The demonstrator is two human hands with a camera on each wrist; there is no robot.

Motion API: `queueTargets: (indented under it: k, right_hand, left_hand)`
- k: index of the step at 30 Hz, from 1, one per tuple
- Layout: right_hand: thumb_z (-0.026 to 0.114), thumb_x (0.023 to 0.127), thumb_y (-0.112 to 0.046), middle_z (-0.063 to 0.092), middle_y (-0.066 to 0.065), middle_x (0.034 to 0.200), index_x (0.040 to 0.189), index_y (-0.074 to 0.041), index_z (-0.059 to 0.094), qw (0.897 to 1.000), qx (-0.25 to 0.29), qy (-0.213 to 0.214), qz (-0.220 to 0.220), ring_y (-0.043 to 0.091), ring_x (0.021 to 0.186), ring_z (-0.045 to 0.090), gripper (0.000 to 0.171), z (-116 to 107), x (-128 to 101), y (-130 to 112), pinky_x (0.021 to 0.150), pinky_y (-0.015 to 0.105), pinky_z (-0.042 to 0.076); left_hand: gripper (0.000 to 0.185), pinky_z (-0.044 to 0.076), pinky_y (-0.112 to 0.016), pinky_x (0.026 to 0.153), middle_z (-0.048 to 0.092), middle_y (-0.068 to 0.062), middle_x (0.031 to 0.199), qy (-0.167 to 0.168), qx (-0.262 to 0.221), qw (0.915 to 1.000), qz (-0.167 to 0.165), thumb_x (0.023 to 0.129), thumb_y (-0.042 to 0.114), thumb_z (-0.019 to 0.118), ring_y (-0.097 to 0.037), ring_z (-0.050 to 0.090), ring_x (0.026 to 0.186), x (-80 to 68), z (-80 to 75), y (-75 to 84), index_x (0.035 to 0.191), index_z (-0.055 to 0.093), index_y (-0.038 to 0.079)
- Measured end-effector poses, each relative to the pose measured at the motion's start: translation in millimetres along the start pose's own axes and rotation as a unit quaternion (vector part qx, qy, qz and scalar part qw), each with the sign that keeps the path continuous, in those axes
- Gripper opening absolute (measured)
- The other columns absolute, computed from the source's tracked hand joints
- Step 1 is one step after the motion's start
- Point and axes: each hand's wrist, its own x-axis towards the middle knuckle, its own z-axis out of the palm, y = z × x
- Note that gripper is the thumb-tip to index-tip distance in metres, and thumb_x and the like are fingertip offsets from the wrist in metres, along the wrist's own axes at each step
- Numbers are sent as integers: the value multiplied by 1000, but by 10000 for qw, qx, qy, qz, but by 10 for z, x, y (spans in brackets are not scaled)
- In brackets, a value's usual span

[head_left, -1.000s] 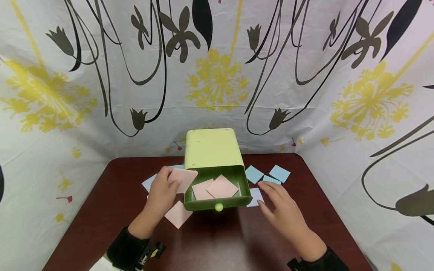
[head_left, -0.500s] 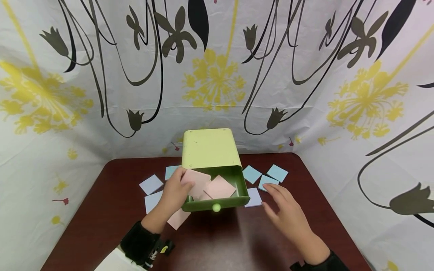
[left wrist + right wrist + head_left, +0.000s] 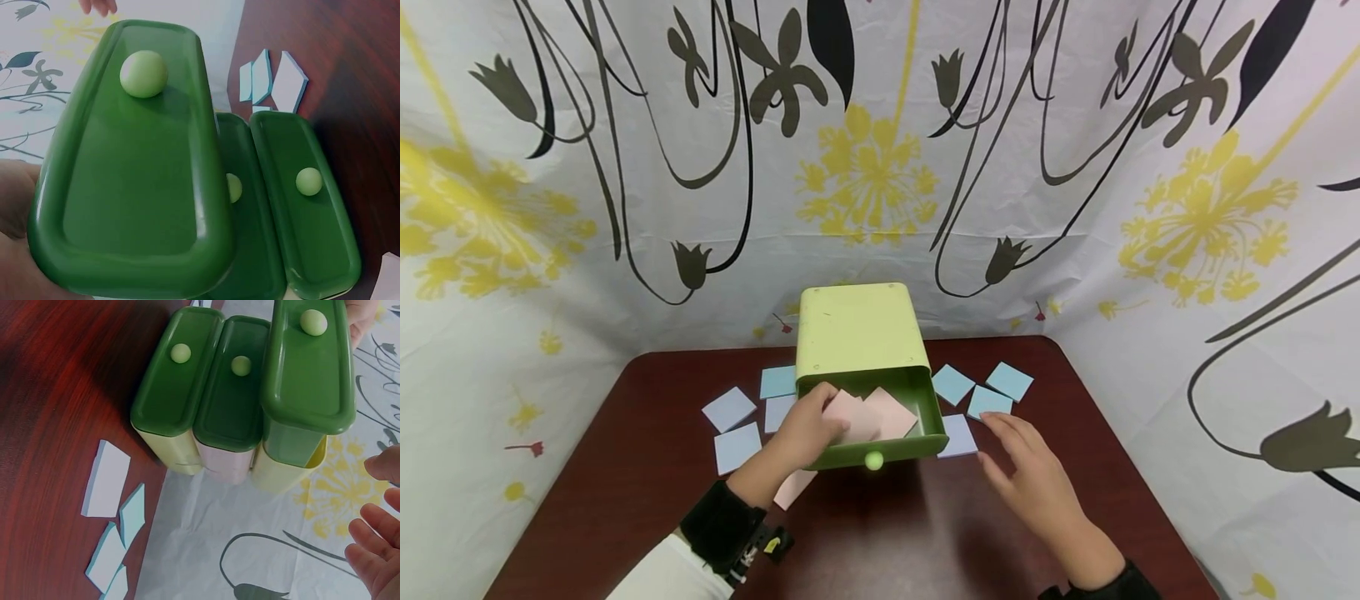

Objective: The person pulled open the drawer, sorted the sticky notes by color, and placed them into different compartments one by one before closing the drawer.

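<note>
The left hand [image 3: 807, 429] has its grip pinching a pink note [image 3: 850, 410], thumb on the near side; its fingers' far side is hidden. The held note is inside the open top drawer [image 3: 912, 449], overlapping a second pink note [image 3: 892, 417]; whether it touches the floor cannot be told.

To set it down well, it seems best to bring it flat onto the drawer's floor before the thumb lets go, so that no corner stands above the rim and catches. Sliding it sideways could push the second note up the wall. The drawer juts out past the two lower ones, so leaning the wrist on its front might tip the cabinet [image 3: 862, 329].

The right hand's grip [image 3: 1036, 482] is spread and holds nothing, raised above the table [image 3: 940, 533]; it could steady the drawer by the knob [image 3: 874, 461]. A third pink note [image 3: 794, 490] lies on the table below the left forearm.
</note>
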Motion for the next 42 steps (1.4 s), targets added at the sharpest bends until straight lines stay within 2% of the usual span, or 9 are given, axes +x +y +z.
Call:
queueTargets:
  k: [3,5,7,9,10,16,24,31,42]
  right_hand:
    - [37,96,-52,63,9,117,123,-5,62,10000,4,19,0,24,109,58,60,5,-27,10,83,28,48]
    - [58,93,-42,63,9,118,123,-5,62,10000,34,27,-5,25,109,58,48,8,-42,17,86,26,47]
    - [76,84,-26,62,8,118,123,-5,62,10000,28,30,-8,24,110,57,47,14,-52,20,88,23,46]
    - [85,71,-9,62,8,117,122,-5,63,10000,22,38,-4,24,110,58,56,20,-55,21,90,20,45]
    - [86,65,-3,62,8,117,122,-5,63,10000,20,45,5,23,109,58,61,24,-56,20,90,19,44]
    - [86,65,-3,63,8,116,120,-5,64,9999,-112,0,111,23,109,58,59,43,-74,16,87,26,47]
    - [86,66,-3,63,10,115,120,-4,63,9980,-218,-323,497,27,108,59,59,74,-137,8,81,42,55]
    - [86,67,-2,63,13,116,121,-3,63,9959,-184,-497,737,29,108,60,58,64,-171,-2,82,44,55]
    - [84,70,-4,62,14,118,123,-3,62,9914,-183,-804,1021,30,111,59,57,97,-222,34,84,46,54]
  left_hand:
    - [27,45,-35,67,60,-9,97,-92,183,9997,129,89,5,67,-22,52,78,25,-2,23,113,54,4]
    - [29,47,-37,71,61,-10,102,-104,237,9996,146,89,4,66,-22,54,83,47,4,36,115,55,3]
    - [31,49,-38,75,62,-11,108,-84,272,9995,108,89,4,67,-23,57,88,71,17,43,118,55,3]
    - [33,51,-39,77,62,-12,112,-72,302,9995,88,89,4,67,-24,58,92,93,26,46,120,55,2]
    - [34,51,-40,79,62,-12,114,-64,286,9996,60,89,3,67,-24,59,94,101,29,50,121,55,2]
    - [43,50,-43,89,57,-15,125,14,308,9995,36,89,2,66,-29,58,108,132,33,67,129,54,0]
    - [45,49,-43,93,54,-17,124,151,627,9978,125,87,3,67,-27,56,108,138,50,79,130,55,-2]
    - [47,49,-44,94,52,-20,129,177,852,9959,252,87,5,69,-31,54,114,129,54,76,131,54,-4]
    - [47,49,-45,94,54,-17,127,353,586,9965,479,89,8,67,-32,54,117,63,6,43,133,53,-1]
